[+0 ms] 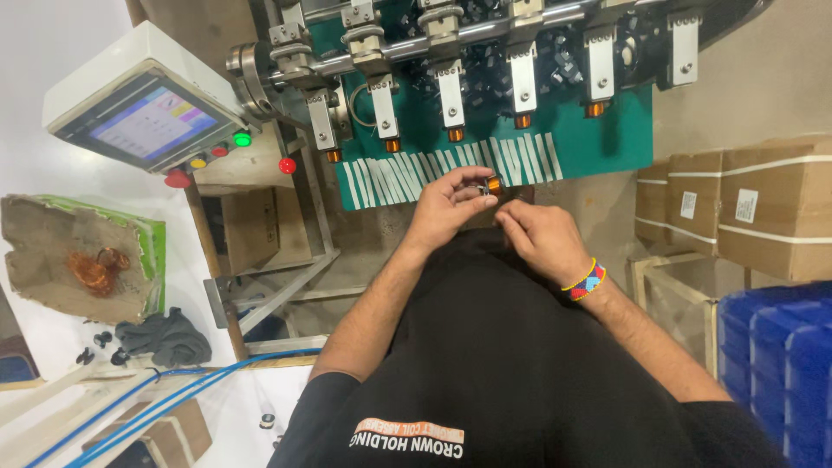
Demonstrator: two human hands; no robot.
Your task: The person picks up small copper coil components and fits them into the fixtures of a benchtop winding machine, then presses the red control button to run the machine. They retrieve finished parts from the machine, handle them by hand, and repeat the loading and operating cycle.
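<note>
Left hand (446,204): fingers pinched narrow around a small copper-wound coil (493,184), held up in front of the belly, just below the row of white tape strips (451,173). Right hand (537,236): fingertips drawn together just beside the coil. We cannot tell whether they pinch a wire end or a strip, it is too small to see. A beaded wristband (587,282) sits on the right wrist.

Outward: the strips hang side by side on the edge of the green plate (607,139) of the winding machine (451,52). Above them we count 5 spindle heads with copper-coloured coils at their tips, e.g. (456,134). To the left, a control panel (143,117) with a lit screen and red, yellow and green buttons.

Risks, as we judge them: the coil is small and held only at the fingertips, so a slip would drop it to the floor between knees and machine. Any pull by the right fingers against a loose hold could unwind or snag the fine wire. The hands work close under the spindles, so a raised knuckle could knock a mounted coil.

Containers: stacked brown cartons (763,208) at right, strapped shut, contents hidden. Blue bins (780,364) at lower right, insides not visible. On the left, a worn board tray (52,251) carries a tangle of scrap copper wire (94,269); a grey cloth (165,338) lies near it.
</note>
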